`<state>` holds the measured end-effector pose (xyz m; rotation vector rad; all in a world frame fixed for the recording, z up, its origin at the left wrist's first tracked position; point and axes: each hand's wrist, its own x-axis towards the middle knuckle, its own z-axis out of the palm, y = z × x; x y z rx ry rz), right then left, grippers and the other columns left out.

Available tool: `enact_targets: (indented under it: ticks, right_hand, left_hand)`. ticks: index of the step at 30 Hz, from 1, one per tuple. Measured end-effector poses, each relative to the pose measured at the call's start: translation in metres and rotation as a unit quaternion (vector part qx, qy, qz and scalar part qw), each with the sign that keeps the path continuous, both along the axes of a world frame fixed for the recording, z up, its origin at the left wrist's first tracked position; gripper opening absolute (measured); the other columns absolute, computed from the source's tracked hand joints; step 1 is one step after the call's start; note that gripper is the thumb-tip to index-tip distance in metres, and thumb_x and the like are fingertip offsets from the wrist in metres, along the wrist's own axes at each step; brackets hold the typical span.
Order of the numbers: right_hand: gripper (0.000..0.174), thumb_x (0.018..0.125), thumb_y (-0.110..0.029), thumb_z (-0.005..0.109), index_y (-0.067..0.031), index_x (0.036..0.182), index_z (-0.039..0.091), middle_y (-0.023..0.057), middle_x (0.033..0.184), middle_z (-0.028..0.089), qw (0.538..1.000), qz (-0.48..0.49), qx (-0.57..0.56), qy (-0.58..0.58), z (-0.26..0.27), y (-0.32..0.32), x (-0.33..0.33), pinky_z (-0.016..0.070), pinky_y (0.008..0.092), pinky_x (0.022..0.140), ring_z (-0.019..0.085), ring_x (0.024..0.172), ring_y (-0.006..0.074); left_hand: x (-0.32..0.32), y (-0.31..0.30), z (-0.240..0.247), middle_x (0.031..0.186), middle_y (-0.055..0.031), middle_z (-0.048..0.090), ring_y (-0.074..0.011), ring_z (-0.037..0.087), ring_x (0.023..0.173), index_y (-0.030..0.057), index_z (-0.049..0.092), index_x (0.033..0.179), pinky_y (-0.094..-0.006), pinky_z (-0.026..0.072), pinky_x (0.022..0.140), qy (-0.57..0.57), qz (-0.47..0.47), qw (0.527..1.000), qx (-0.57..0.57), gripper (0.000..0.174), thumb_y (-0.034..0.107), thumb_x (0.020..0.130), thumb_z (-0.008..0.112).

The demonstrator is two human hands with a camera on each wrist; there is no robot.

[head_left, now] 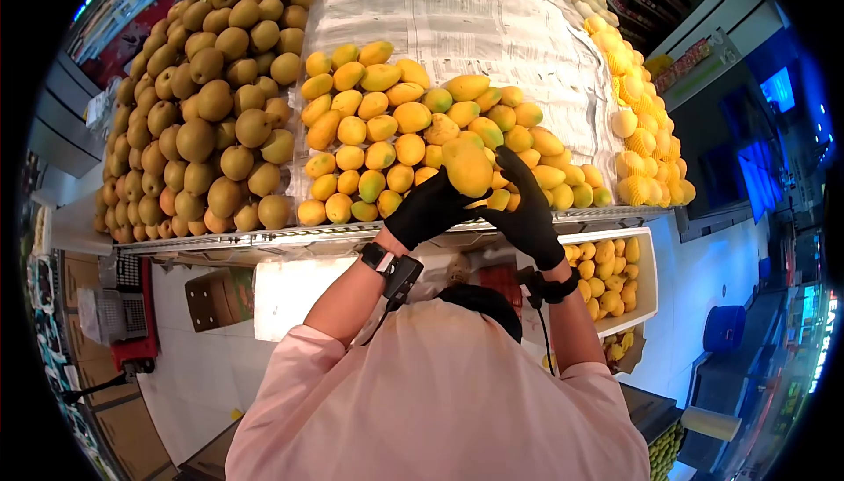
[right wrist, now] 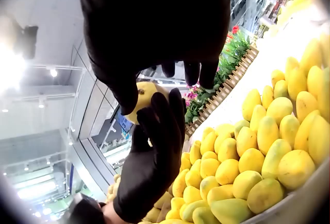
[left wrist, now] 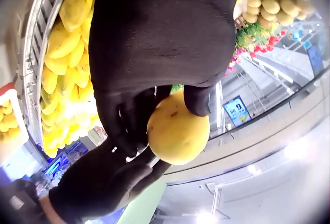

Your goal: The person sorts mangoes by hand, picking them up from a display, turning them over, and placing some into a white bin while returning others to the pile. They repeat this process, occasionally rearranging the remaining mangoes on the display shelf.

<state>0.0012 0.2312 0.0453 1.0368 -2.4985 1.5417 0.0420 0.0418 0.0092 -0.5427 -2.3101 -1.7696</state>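
Note:
A yellow mango (head_left: 469, 169) is held up in front of the mango pile, close to both hands. My left hand (head_left: 432, 208), in a black glove, grips it; in the left wrist view the thumb presses on the side of the mango (left wrist: 180, 131), which bears small brown marks. On the other side is my black-gloved right hand (head_left: 532, 222). Its thumb touches the mango (right wrist: 144, 94) in the right wrist view, while its other fingers stretch out apart from the fruit. Just beyond the hands lies the pile of mangoes (head_left: 380, 129).
Brown round fruit (head_left: 207, 138) is heaped left of the mangoes. White paper (head_left: 519, 41) lines the sloping display behind them. Yellow fruit in foam nets (head_left: 646, 142) flanks the right side. A white crate (head_left: 649, 283) of mangoes stands below the metal display edge (head_left: 290, 236).

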Motion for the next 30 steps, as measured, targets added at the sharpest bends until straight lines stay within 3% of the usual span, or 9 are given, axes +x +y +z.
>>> enact_targets:
  ticks: [1, 2, 6, 9, 13, 17, 23, 25, 30]
  right_hand:
    - [0.079, 0.072, -0.011, 0.082, -0.0032, 0.139, 0.041, 0.0146, 0.135, 0.05, 1.0, 0.006, 0.002, -0.02, 0.0, 0.003, 0.001, 0.043, 0.0367, 0.102, 0.051, 0.123, 0.0241]
    - [0.078, 0.071, 0.002, 0.077, -0.0021, 0.139, 0.04, 0.0127, 0.141, 0.046, 0.998, 0.025, -0.012, -0.052, 0.008, 0.003, 0.005, 0.0426, 0.0368, 0.103, 0.049, 0.126, 0.0208]
    - [0.066, 0.076, 0.006, 0.07, -0.0017, 0.136, 0.043, 0.0106, 0.136, 0.051, 0.993, 0.06, -0.044, -0.087, 0.003, 0.009, 0.002, 0.0457, 0.035, 0.1, 0.053, 0.121, 0.0202]
    - [0.058, 0.078, -0.006, 0.076, -0.0037, 0.13, 0.05, 0.0076, 0.124, 0.059, 0.991, 0.016, -0.038, -0.126, 0.006, 0.011, 0.006, 0.0488, 0.0314, 0.091, 0.06, 0.107, 0.0176]
    - [0.051, 0.084, 0.001, 0.067, -0.0029, 0.131, 0.049, 0.008, 0.122, 0.059, 0.988, 0.018, 0.005, -0.154, 0.009, 0.013, 0.005, 0.0505, 0.0282, 0.085, 0.062, 0.099, 0.0151]
    - [0.056, 0.084, -0.006, 0.07, -0.0031, 0.134, 0.044, 0.009, 0.119, 0.06, 0.975, -0.024, 0.034, -0.217, 0.016, 0.001, 0.018, 0.0514, 0.0287, 0.082, 0.063, 0.096, 0.0145]
    - [0.068, 0.081, -0.011, 0.075, -0.0018, 0.138, 0.039, 0.0124, 0.121, 0.058, 0.989, -0.062, 0.009, -0.131, -0.019, 0.004, 0.02, 0.0513, 0.0316, 0.088, 0.059, 0.107, 0.0177]
    - [0.064, 0.082, -0.013, 0.074, -0.0005, 0.136, 0.042, 0.013, 0.122, 0.057, 0.98, -0.067, -0.01, -0.185, -0.023, 0.008, 0.02, 0.0505, 0.0323, 0.09, 0.056, 0.112, 0.0189]
    - [0.058, 0.082, -0.017, 0.074, 0.0021, 0.13, 0.048, 0.0113, 0.122, 0.059, 0.935, -0.056, -0.149, -0.315, -0.017, 0.035, 0.023, 0.0494, 0.0326, 0.091, 0.059, 0.109, 0.0193]
  left_hand:
    - [0.002, -0.003, 0.001, 0.127, -0.0099, 0.058, -0.0227, 0.056, 0.116, 0.0059, 0.047, 0.133, -0.0365, 0.046, 0.098, 0.007, -0.019, 1.0, 0.008, 0.051, 0.031, 0.092, 0.062]
    - [0.003, -0.007, -0.001, 0.132, -0.0117, 0.054, -0.0247, 0.054, 0.12, 0.0049, 0.043, 0.136, -0.0388, 0.0454, 0.1, 0.014, -0.039, 0.999, 0.015, 0.051, 0.03, 0.095, 0.058]
    - [0.007, -0.013, -0.026, 0.143, -0.0173, 0.042, -0.0284, 0.049, 0.126, 0.0025, 0.034, 0.141, -0.0429, 0.0422, 0.105, -0.069, -0.116, 0.97, 0.204, 0.053, 0.027, 0.098, 0.051]
    - [0.011, -0.01, -0.034, 0.139, -0.0125, 0.048, -0.0231, 0.051, 0.123, 0.0036, 0.039, 0.139, -0.0378, 0.0438, 0.103, -0.068, -0.1, 0.968, 0.22, 0.053, 0.026, 0.094, 0.058]
    - [0.008, -0.015, -0.029, 0.131, -0.0063, 0.056, -0.0169, 0.053, 0.121, 0.0036, 0.044, 0.136, -0.0321, 0.045, 0.101, -0.135, -0.133, 0.94, 0.283, 0.053, 0.023, 0.091, 0.063]
    - [0.009, -0.018, 0.009, 0.131, -0.0083, 0.054, -0.0176, 0.053, 0.12, 0.0031, 0.039, 0.141, -0.0335, 0.049, 0.095, -0.257, -0.196, 0.842, 0.431, 0.057, 0.025, 0.094, 0.062]
    - [0.0, 0.008, -0.008, 0.128, -0.0092, 0.054, -0.0168, 0.057, 0.111, 0.0022, 0.037, 0.142, -0.0312, 0.0502, 0.091, -0.269, -0.079, 0.918, 0.279, 0.057, 0.023, 0.094, 0.06]
    - [-0.001, 0.014, -0.012, 0.125, -0.0093, 0.056, -0.0167, 0.06, 0.106, 0.0032, 0.039, 0.141, -0.031, 0.0511, 0.089, -0.255, -0.049, 0.939, 0.223, 0.055, 0.023, 0.094, 0.059]
    - [0.006, 0.011, 0.003, 0.122, -0.0122, 0.059, -0.0196, 0.065, 0.096, 0.0058, 0.04, 0.14, -0.032, 0.0535, 0.086, -0.311, -0.087, 0.883, 0.341, 0.046, 0.022, 0.099, 0.051]
